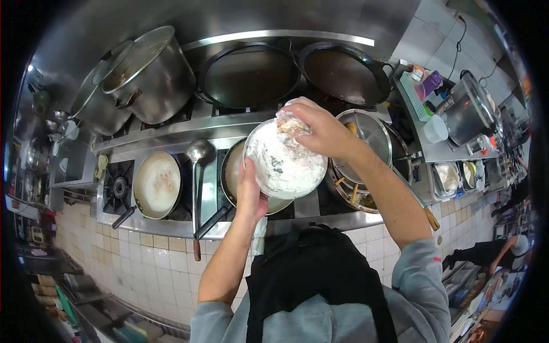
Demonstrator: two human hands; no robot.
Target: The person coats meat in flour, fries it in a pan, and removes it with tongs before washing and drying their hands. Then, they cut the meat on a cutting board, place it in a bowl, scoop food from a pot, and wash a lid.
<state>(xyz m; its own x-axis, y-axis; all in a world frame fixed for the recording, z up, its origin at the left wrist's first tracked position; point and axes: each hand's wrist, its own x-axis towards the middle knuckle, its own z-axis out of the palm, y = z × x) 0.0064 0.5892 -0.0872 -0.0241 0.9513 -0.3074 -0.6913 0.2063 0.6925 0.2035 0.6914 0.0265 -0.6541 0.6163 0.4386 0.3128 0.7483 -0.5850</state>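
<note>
My left hand [250, 193] grips the left side of a round bowl [294, 196], held above the stove. White flour [286, 168] covers the inside of the bowl. At the bowl's far edge, the fingers of my right hand [320, 128] are closed around a flour-coated, brownish piece of food [290, 127]; its exact kind does not show. Partly hidden under the bowl is a frying pan [233, 171]. Just right of the bowl, a mesh strainer [374, 140] rests over a pan with browned pieces in it.
Another frying pan [157, 186] sits on the left burners, with a long ladle [197, 154] beside it. Tall pots [154, 86] and two wide dark pans [249, 77] line the back. A counter with a lidded pot [470, 111] stands right. Another person [503, 251] is at far right.
</note>
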